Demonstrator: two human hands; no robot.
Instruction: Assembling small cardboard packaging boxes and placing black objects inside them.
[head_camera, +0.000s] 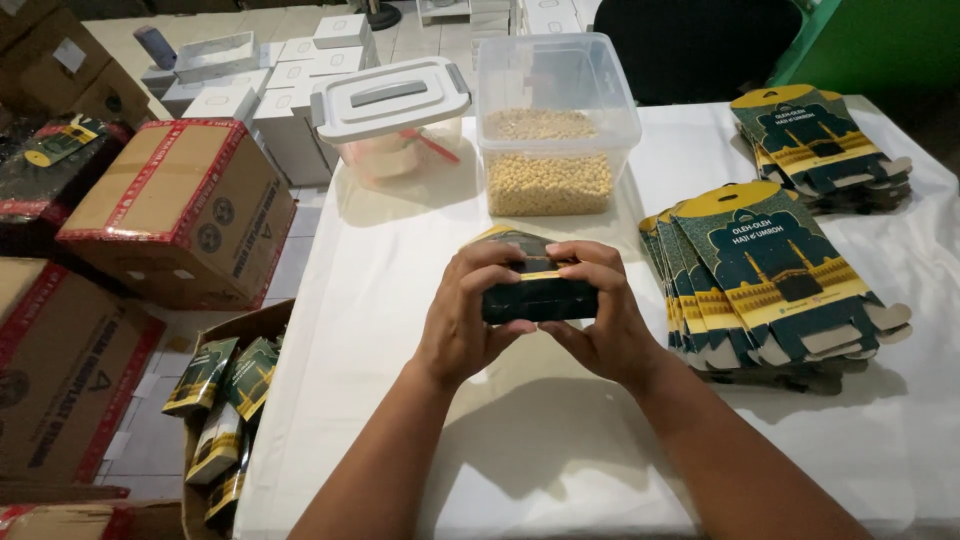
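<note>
A person's left hand (462, 318) and right hand (602, 315) close together around a small dark green and gold carton (535, 285), fingers wrapped over its top and thumbs pressed to its near face, holding it just above a table draped in white cloth (420, 300). The carton sits between both palms, directly in front of a clear plastic tub of pale beans (552, 130) that stands at the far edge of the table. To the left of that tub is a smaller clear container with a grey handled lid (390, 110). To the right of the tub, a fanned stack of flat, unfolded cartons (770, 280) in the same green and gold lies on the cloth, and a second stack (820, 145) rests beyond it, nearer the table's far right corner. Left of the table and below the tub's level, an open cardboard box (225, 420) on the floor holds finished cartons standing on end. Further left, sealed brown boxes with red tape (180, 210) are piled.
</note>
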